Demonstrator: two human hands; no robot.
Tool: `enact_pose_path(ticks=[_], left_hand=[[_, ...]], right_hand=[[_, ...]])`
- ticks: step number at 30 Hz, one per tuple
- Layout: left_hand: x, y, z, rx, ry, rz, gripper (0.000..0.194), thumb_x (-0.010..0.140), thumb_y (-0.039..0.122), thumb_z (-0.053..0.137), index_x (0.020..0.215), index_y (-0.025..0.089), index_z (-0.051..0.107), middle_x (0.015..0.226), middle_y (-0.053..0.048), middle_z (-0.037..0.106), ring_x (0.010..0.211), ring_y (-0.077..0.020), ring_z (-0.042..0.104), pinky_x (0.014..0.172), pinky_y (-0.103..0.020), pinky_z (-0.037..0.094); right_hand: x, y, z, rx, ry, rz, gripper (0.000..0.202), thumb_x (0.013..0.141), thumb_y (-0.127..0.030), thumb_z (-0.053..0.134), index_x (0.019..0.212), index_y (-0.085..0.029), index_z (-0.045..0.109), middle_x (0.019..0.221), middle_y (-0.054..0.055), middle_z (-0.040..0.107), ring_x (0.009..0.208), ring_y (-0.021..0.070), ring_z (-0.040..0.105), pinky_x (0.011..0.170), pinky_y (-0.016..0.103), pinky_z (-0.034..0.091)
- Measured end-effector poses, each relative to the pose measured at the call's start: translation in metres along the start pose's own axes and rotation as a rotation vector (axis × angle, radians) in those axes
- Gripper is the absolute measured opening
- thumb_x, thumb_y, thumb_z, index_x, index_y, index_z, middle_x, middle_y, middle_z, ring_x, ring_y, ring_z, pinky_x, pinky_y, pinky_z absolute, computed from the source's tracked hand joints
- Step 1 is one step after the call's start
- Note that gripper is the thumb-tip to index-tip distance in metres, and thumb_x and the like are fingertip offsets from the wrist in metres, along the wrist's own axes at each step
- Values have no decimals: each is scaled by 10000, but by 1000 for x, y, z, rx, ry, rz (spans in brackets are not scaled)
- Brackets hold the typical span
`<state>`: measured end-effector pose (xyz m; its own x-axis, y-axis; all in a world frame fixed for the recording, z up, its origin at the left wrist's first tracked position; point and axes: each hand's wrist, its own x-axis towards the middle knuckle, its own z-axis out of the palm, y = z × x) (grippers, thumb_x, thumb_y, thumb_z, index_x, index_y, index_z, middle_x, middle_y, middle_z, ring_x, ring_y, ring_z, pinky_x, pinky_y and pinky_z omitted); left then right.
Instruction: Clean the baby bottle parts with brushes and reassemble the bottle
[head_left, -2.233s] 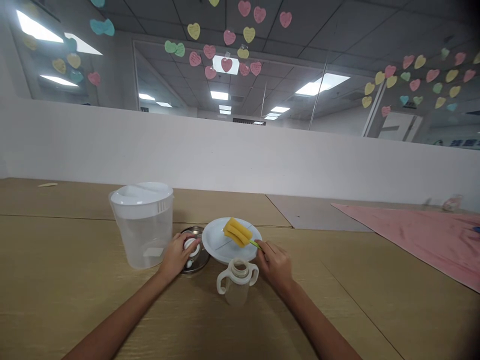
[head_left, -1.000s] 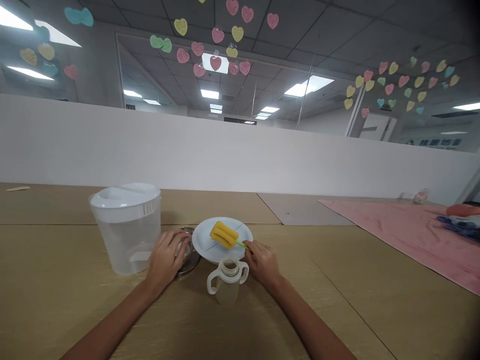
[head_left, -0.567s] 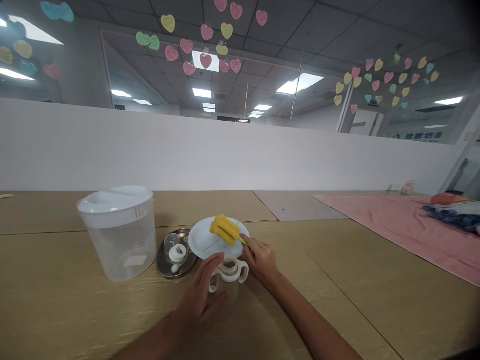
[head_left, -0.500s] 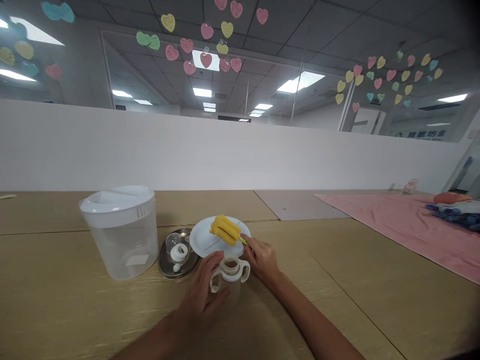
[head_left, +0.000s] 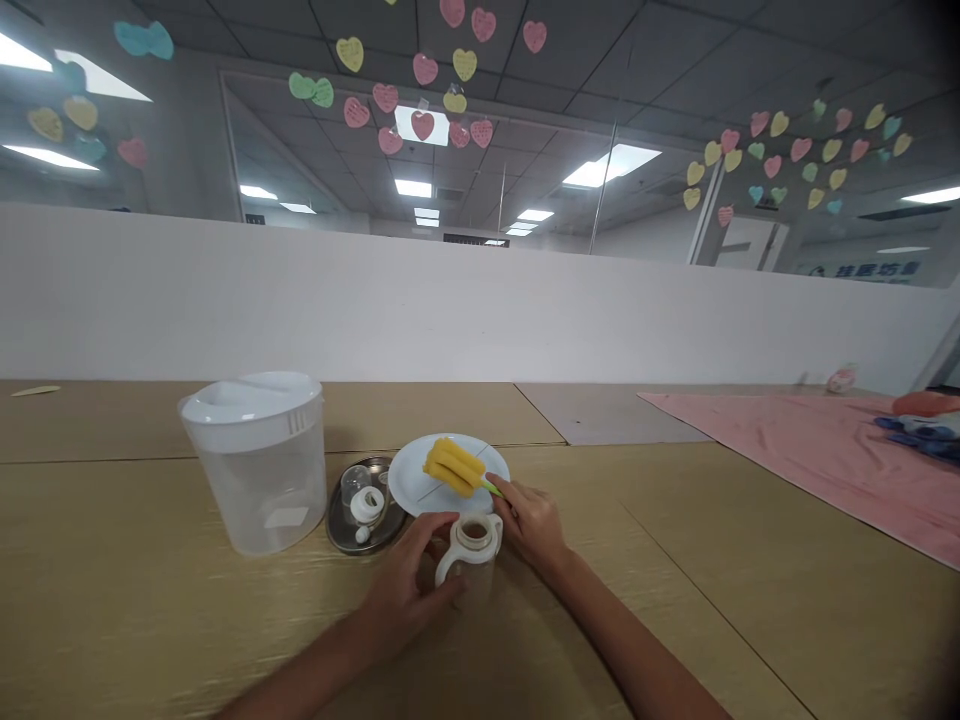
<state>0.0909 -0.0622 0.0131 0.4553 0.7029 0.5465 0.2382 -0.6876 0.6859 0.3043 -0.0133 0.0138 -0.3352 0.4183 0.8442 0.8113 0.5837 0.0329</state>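
Well, brush (head_left: 454, 466) in right hand (head_left: 531, 518).

The left grip (head_left: 405, 582) holds a handled bottle (head_left: 478, 568), the right grip (head_left: 534, 522) a yellow brush (head_left: 454, 468).

I'm apparently in an office; heart-shaped notes (head_left: 425, 69) dot the glass (head_left: 555, 185). I see panel lights (head_left: 413, 188) beyond it.
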Motion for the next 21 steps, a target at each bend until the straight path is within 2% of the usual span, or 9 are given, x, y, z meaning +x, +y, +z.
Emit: enact_pose_path(ticks=[3, 6, 12, 14, 21], left_hand=[[-1, 0, 0, -38, -7, 23, 524, 757, 385, 601, 1205, 209, 392, 1059, -89, 545, 891, -209, 536, 773, -341, 459], [0, 2, 1, -117, -55, 22, 619, 712, 426, 643, 1235, 203, 397, 1129, -106, 519, 969, -241, 522, 816, -356, 449], [5, 16, -2, -363, -290, -14, 659, 738, 465, 606, 1300, 228, 358, 1231, -99, 486, 1103, -265, 469, 971, -421, 352], [6, 19, -3, -378, -326, -33, 664, 736, 458, 612, 1306, 228, 362, 1209, -99, 509, 1091, -268, 478, 970, -430, 347], [2, 14, 0, -392, -330, -86, 680, 689, 376, 674, 1291, 245, 387, 1139, -60, 547, 890, -220, 553, 840, -366, 449]], right_hand=[[-1, 0, 1, -6, -1, -10, 284, 884, -195, 387, 1066, -140, 599, 626, 29, 611, 545, 96, 554, 528, 203, 386], [-2, 0, 2, -6, -8, -14, 290, 881, -188, 387, 1074, -132, 597, 625, 30, 603, 559, 99, 554, 540, 203, 388], [-1, -1, 1, -33, 6, -26, 288, 880, -202, 396, 1070, -143, 604, 622, 27, 603, 525, 92, 532, 516, 204, 364], [0, -1, 0, -46, 8, -28, 286, 878, -204, 399, 1063, -147, 609, 614, 23, 601, 519, 92, 529, 513, 206, 361], [-1, 0, 2, -56, 10, -20, 280, 866, -192, 409, 1047, -146, 617, 592, 18, 585, 522, 94, 531, 512, 218, 359]])
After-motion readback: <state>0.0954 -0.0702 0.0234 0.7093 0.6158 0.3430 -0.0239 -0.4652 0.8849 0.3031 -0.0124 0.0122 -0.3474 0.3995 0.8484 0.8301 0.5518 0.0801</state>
